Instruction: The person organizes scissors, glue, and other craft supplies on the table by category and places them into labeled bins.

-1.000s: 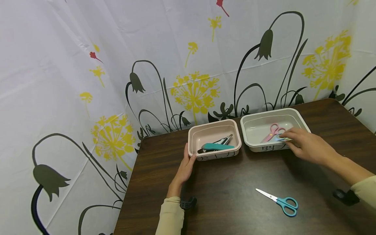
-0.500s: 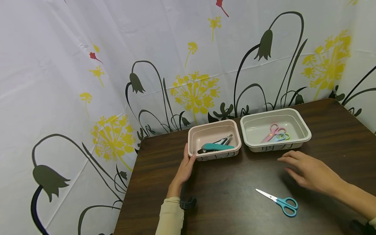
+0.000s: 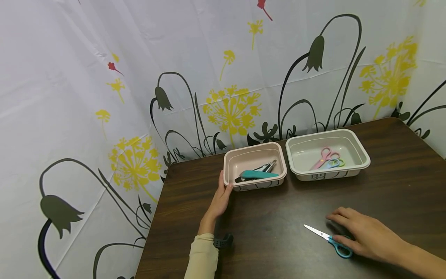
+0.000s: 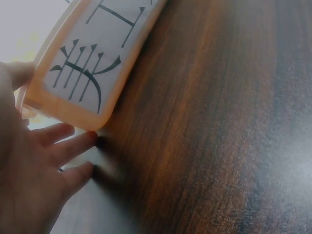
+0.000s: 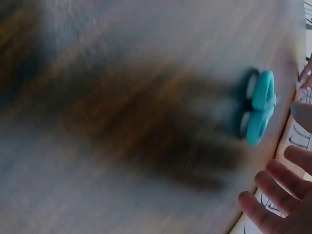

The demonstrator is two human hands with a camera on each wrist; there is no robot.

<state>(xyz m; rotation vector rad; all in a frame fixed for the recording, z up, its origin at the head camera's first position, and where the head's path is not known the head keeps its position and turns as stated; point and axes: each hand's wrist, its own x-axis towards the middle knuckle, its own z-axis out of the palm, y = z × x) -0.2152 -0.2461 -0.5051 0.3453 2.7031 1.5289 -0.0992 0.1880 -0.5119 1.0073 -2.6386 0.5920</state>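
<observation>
In the head view, my left hand [image 3: 218, 199] rests at the near left corner of a pinkish plastic basket [image 3: 254, 153]. Its fingers lie loosely along the end wall, with the thumb by the front corner. Inside are a teal-handled cutter [image 3: 259, 174] and other metal and dark tools, partly covered. My right hand [image 3: 366, 232] is over the blue-handled scissors [image 3: 343, 251], hiding part of the handle loops; its fingers are spread and hold nothing. From the right wrist, the scissors' teal loops [image 5: 263, 90] appear beyond a gap from the fingertips [image 5: 248, 201].
A grey-white basket [image 3: 296, 152] stands right of the pinkish one, holding pink scissors [image 3: 325, 155] and smaller ones with blue and green loops [image 3: 335, 163]. Both have black characters on their front walls. Behind the dark wooden table [image 3: 271, 240] hangs a flowered curtain [image 3: 188, 50].
My right hand has let go of the small blue-and-green-looped scissors in the grey-white basket and come back toward me, over the blue scissors. My left hand has stayed in place.
</observation>
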